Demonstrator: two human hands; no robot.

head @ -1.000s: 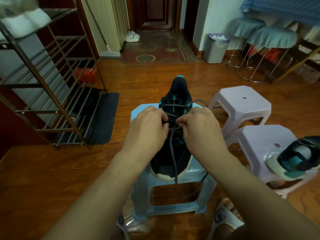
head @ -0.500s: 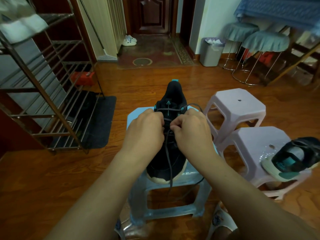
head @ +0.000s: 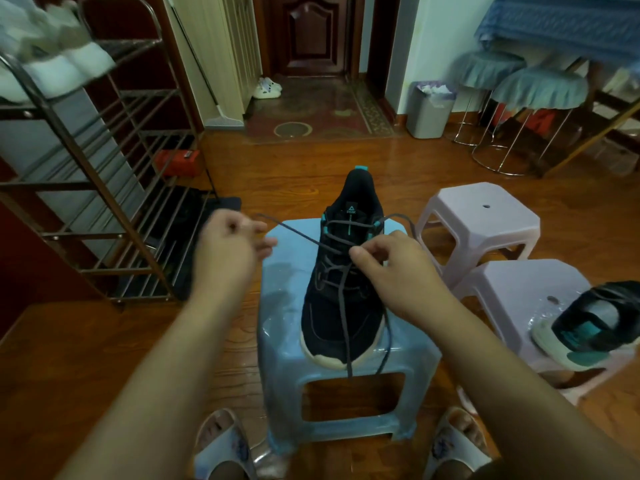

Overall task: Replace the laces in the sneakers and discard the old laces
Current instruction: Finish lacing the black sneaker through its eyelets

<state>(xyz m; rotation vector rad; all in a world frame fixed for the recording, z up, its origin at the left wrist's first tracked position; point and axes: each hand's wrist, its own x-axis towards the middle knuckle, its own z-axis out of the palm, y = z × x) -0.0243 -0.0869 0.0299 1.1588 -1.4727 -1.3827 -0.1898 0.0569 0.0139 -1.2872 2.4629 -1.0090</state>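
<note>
A black sneaker (head: 343, 317) with teal accents stands toe toward me on a light blue plastic stool (head: 287, 306). A dark grey lace (head: 298, 233) is threaded through its eyelets, and two ends hang over the toe. My left hand (head: 228, 251) is out to the left of the shoe, blurred, pinching one strand of the lace stretched taut. My right hand (head: 391, 268) rests over the middle eyelets and pinches the lace there. The second sneaker (head: 595, 327) lies on a lilac stool (head: 519, 296) at the right.
Another lilac stool (head: 478, 220) stands behind the right one. A metal shoe rack (head: 86, 188) fills the left side. A grey trash bin (head: 429, 109) sits by the far wall, with round covered stools (head: 533, 95) beside it. My slippered feet (head: 225, 448) flank the blue stool.
My left hand has left the shoe's middle and swung out to the left, drawing a strand of lace with it. My right hand stays on the eyelets.
</note>
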